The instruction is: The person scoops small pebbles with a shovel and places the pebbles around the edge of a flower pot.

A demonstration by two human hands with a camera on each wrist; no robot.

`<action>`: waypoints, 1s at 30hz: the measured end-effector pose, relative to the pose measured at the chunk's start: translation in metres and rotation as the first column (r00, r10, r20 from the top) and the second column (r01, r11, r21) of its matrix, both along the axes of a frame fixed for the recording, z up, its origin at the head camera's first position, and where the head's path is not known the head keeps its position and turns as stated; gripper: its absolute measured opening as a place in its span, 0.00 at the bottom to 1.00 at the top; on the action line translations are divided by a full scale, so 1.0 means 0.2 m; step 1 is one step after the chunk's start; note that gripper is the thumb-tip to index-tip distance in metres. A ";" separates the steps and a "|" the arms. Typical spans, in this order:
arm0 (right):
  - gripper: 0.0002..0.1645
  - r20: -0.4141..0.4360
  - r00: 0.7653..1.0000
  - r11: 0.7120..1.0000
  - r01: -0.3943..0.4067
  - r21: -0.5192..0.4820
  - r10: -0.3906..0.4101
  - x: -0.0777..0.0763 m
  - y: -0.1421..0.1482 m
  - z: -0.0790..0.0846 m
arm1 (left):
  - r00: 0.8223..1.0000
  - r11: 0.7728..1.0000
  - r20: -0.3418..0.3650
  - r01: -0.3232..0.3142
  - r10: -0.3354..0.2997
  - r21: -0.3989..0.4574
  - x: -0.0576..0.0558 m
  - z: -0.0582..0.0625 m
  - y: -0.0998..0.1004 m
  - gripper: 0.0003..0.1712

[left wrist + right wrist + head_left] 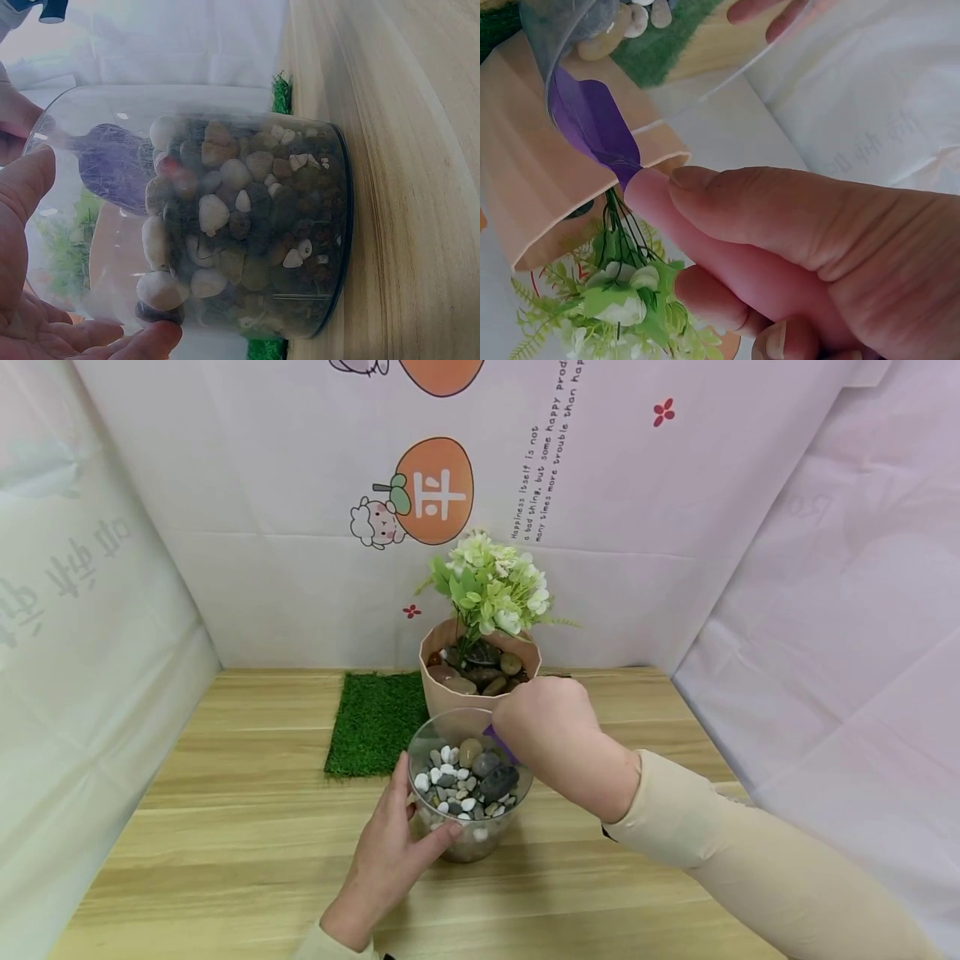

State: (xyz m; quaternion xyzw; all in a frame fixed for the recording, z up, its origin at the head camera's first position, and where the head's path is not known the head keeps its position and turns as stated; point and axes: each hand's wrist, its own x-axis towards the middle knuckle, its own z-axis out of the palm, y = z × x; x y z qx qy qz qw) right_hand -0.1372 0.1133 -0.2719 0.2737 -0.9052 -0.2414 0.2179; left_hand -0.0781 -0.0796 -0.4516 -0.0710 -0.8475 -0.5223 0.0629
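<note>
Close behind the hands, left [390, 839] clasping a jar [468, 842], right [551, 735] gripping a scoop [664, 210], sit flowerpot [448, 697] and turf [371, 727].

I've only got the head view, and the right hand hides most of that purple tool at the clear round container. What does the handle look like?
Observer: In the right wrist view, the right hand grips a smooth, rounded pink handle.
Operator: How low does the purple blade reach?
Observer: The left wrist view shows its lower end about level with the topmost rounded stones; whether they touch, I can't tell.
Operator: And what's beneath those stones?
Observer: Through the wall of the clear round container, that view shows darker brown, grainy bits near the bottom.
</note>
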 end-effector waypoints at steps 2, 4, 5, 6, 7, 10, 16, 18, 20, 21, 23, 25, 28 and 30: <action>0.38 -0.018 1.000 1.000 -0.020 0.012 0.020 0.00 -0.01 -0.02 | 1.000 1.000 0.000 -0.001 0.001 0.002 0.00 0.00 0.00 0.68; 0.39 -0.054 0.997 0.999 -0.047 0.018 0.048 0.00 -0.01 -0.04 | 1.000 1.000 0.000 -0.001 0.001 0.002 0.00 0.00 0.00 0.68; 0.39 -0.070 0.996 0.998 -0.058 0.024 0.059 0.00 -0.01 -0.04 | 1.000 1.000 0.002 -0.002 0.002 0.001 0.00 0.00 0.00 0.68; 0.39 -0.084 0.994 0.997 -0.067 0.027 0.069 -0.01 -0.01 -0.05 | 1.000 1.000 0.002 -0.003 0.003 -0.001 0.00 0.00 0.00 0.68; 0.38 -0.096 0.992 0.996 -0.077 0.037 0.080 -0.01 -0.01 -0.06 | 1.000 1.000 0.003 -0.004 0.004 -0.004 0.00 0.00 0.00 0.68; 0.37 -0.116 0.986 0.992 -0.111 0.065 0.118 -0.01 0.00 -0.08 | 1.000 1.000 0.001 -0.005 0.005 -0.005 0.00 0.00 0.00 0.68; 0.36 -0.094 0.990 0.995 -0.102 0.016 0.103 -0.02 0.04 -0.06 | 1.000 1.000 -0.010 -0.008 0.008 -0.009 -0.01 0.00 0.00 0.69; 0.35 -0.067 0.994 0.996 -0.093 -0.017 0.092 -0.02 0.06 -0.05 | 1.000 1.000 -0.011 -0.009 0.009 -0.011 -0.01 0.00 0.00 0.69; 0.33 -0.022 0.997 0.996 -0.079 -0.050 0.078 -0.03 0.07 -0.03 | 1.000 1.000 -0.011 -0.008 0.008 -0.010 -0.01 0.01 0.00 0.69; 0.33 0.011 0.998 0.996 -0.064 -0.062 0.065 -0.03 0.08 -0.02 | 1.000 1.000 -0.010 -0.007 0.007 -0.009 -0.01 0.01 0.00 0.69; 0.31 0.073 0.996 0.995 -0.036 -0.089 0.043 -0.04 0.09 -0.01 | 1.000 1.000 -0.010 -0.006 0.006 -0.008 -0.01 0.01 0.00 0.69; 0.29 0.125 0.992 0.994 -0.014 -0.106 0.027 -0.04 0.11 0.00 | 1.000 1.000 -0.014 -0.004 0.004 -0.007 -0.01 0.00 0.00 0.70; 0.30 0.196 0.981 0.993 0.012 -0.121 0.012 -0.05 0.13 0.03 | 1.000 1.000 -0.019 -0.004 0.004 -0.009 -0.01 0.00 0.01 0.70; 0.28 0.240 0.971 0.992 0.032 -0.124 -0.001 -0.05 0.14 0.05 | 1.000 1.000 -0.022 -0.007 0.007 -0.010 -0.01 0.00 0.01 0.69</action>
